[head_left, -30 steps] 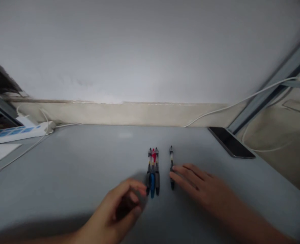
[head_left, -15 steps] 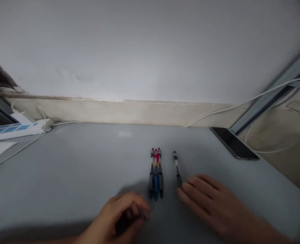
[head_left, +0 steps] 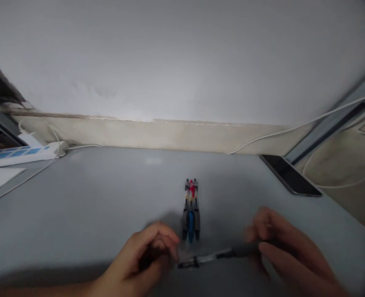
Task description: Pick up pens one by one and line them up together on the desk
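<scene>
Low over the grey worktop, the right hand has its grip clamped on a dark pen, held crosswise. The left hand curls loosely, fingertips at the pen's clear end. Just beyond lie three bundled pens. A phone rests far right.

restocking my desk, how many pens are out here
4: three pens lie bundled side by side mid-table, and a fourth pen is held crosswise between the left hand and right hand.
</scene>
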Tool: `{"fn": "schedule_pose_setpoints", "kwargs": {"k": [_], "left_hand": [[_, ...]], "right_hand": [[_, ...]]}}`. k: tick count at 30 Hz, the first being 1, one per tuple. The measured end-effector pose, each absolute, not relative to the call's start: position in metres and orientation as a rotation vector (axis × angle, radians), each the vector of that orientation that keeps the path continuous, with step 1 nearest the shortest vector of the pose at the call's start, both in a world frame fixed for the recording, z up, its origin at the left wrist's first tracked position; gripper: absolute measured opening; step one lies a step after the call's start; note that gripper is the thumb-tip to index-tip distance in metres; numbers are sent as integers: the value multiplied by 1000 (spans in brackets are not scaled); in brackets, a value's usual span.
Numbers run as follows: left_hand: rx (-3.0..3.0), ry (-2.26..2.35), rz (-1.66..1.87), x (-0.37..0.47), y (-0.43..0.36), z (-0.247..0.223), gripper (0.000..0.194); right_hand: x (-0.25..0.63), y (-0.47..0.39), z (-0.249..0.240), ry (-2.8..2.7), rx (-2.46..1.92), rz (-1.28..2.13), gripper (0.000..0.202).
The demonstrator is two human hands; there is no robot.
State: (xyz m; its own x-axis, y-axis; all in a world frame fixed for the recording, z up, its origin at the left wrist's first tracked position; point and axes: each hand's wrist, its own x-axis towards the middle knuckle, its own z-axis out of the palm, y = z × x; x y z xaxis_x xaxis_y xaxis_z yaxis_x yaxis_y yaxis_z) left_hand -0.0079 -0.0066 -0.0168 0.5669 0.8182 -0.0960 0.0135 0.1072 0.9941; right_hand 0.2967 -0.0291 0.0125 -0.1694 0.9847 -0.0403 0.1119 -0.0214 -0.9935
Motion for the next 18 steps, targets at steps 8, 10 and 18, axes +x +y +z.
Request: {"fn": "schedule_pose_setpoints", "kwargs": {"k": [8, 10, 18], "left_hand": [[1260, 631, 796, -13, -6, -24, 32], [1262, 697, 795, -10, -6, -21, 28], [1189, 828, 847, -4, -3, -15, 36]], "right_hand": [[284, -32, 3, -1353, -1337, 1659, 19], [288, -35, 0, -1443, -1369, 1600, 28], [278, -33, 3, -1611, -1356, 1729, 50]]}}
